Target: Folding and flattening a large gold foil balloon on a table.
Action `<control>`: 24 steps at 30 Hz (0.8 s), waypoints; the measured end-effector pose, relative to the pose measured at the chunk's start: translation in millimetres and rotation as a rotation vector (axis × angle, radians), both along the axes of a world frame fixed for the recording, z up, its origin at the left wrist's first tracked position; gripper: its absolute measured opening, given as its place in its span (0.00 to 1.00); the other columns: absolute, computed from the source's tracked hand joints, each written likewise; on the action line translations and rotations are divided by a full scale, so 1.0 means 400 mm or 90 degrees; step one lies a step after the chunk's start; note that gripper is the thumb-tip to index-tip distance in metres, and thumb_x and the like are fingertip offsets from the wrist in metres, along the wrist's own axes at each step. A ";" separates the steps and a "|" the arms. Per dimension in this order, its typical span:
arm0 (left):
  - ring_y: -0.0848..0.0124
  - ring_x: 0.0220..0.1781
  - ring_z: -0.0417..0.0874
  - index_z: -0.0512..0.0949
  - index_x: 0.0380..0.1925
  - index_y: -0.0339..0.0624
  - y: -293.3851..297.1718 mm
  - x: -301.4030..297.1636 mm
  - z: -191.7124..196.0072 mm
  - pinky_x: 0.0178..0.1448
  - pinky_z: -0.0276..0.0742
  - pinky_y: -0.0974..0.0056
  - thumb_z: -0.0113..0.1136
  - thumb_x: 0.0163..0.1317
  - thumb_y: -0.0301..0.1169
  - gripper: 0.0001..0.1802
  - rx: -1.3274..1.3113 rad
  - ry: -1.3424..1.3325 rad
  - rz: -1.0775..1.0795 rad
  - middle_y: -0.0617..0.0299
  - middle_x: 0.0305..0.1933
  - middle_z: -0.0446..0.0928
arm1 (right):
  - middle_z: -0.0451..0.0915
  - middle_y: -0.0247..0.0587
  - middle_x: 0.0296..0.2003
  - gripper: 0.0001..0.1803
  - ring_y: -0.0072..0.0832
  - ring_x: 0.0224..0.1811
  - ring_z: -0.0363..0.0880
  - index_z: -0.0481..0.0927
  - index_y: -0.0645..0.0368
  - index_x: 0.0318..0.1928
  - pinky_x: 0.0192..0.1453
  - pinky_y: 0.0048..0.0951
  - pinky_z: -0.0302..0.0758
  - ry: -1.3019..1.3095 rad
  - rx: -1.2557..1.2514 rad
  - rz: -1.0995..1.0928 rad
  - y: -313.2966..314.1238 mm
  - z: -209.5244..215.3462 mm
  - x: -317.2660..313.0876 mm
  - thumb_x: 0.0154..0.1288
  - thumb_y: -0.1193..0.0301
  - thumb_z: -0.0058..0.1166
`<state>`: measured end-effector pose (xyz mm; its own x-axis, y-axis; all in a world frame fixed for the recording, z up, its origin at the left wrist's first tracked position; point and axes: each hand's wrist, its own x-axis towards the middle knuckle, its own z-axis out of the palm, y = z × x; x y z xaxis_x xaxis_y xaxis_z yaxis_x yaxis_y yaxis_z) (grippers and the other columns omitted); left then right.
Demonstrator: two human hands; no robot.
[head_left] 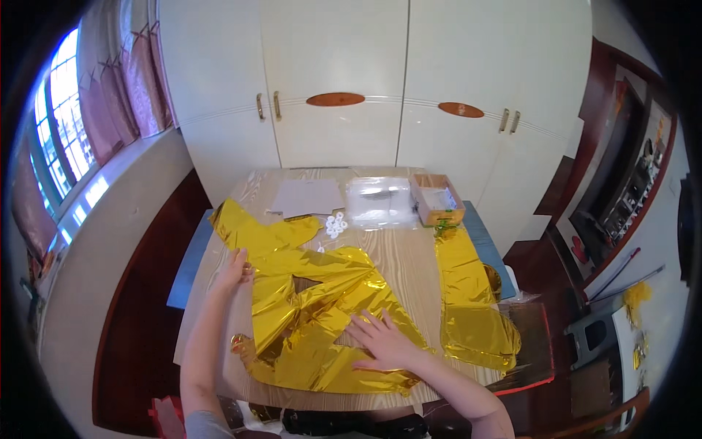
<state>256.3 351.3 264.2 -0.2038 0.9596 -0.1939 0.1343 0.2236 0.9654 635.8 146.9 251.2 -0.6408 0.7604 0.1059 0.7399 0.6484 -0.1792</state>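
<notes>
A large, creased gold foil balloon [322,358], flat and without air, spreads over the wood-grain table [406,256] in front of me. Its middle is folded and twisted, with gaps that show the tabletop. My right hand [384,342] lies on its lower right part, fingers spread. At the balloon's left edge, my left hand [234,271] touches the foil with its fingers stretched forward. Part of the left fingers is hard to make out. A second gold foil piece [468,300] lies along the table's right side and hangs over the near right edge.
Toward the back lie a grey-white sheet [308,196], several small white rings [336,225], a stack of clear plastic bags [380,201] and an open box [439,201] with papers inside. White cabinets [336,51] stand behind the table. A red-edged clear sheet [534,351] sits at the right.
</notes>
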 end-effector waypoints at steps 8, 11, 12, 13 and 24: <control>0.56 0.65 0.71 0.70 0.61 0.37 -0.451 -0.071 0.149 0.69 0.63 0.56 0.63 0.60 0.39 0.31 0.100 0.340 -0.332 0.52 0.62 0.73 | 0.59 0.49 0.69 0.41 0.46 0.75 0.51 0.62 0.55 0.69 0.75 0.60 0.45 0.047 -0.032 0.072 0.040 0.050 -0.126 0.64 0.42 0.49; 0.53 0.66 0.71 0.75 0.55 0.39 -0.580 -0.012 0.149 0.70 0.64 0.53 0.70 0.51 0.35 0.30 0.351 0.622 -0.310 0.52 0.60 0.74 | 0.59 0.49 0.70 0.41 0.46 0.75 0.51 0.60 0.56 0.70 0.75 0.58 0.45 0.128 -0.054 -0.029 0.142 0.072 -0.120 0.65 0.44 0.48; 0.52 0.65 0.72 0.76 0.54 0.40 -0.589 0.005 0.136 0.69 0.66 0.53 0.70 0.50 0.33 0.29 0.389 0.649 -0.289 0.52 0.59 0.75 | 0.58 0.49 0.70 0.41 0.45 0.75 0.50 0.59 0.57 0.70 0.75 0.57 0.45 0.181 -0.002 -0.078 0.194 0.019 -0.089 0.66 0.45 0.48; 0.52 0.64 0.72 0.78 0.52 0.40 -0.597 0.021 0.118 0.68 0.67 0.53 0.71 0.49 0.31 0.27 0.424 0.676 -0.266 0.52 0.57 0.76 | 0.57 0.48 0.71 0.41 0.45 0.75 0.50 0.58 0.57 0.71 0.76 0.57 0.45 0.233 0.051 -0.126 0.232 -0.019 -0.064 0.66 0.45 0.48; 0.58 0.45 0.81 0.82 0.30 0.35 -0.561 -0.085 -0.039 0.53 0.73 0.60 0.65 0.55 0.24 0.04 0.255 0.120 -0.145 0.55 0.39 0.82 | 0.49 0.37 0.75 0.48 0.34 0.78 0.42 0.50 0.52 0.74 0.78 0.55 0.34 -0.079 -0.034 -0.172 0.298 -0.064 -0.070 0.65 0.33 0.33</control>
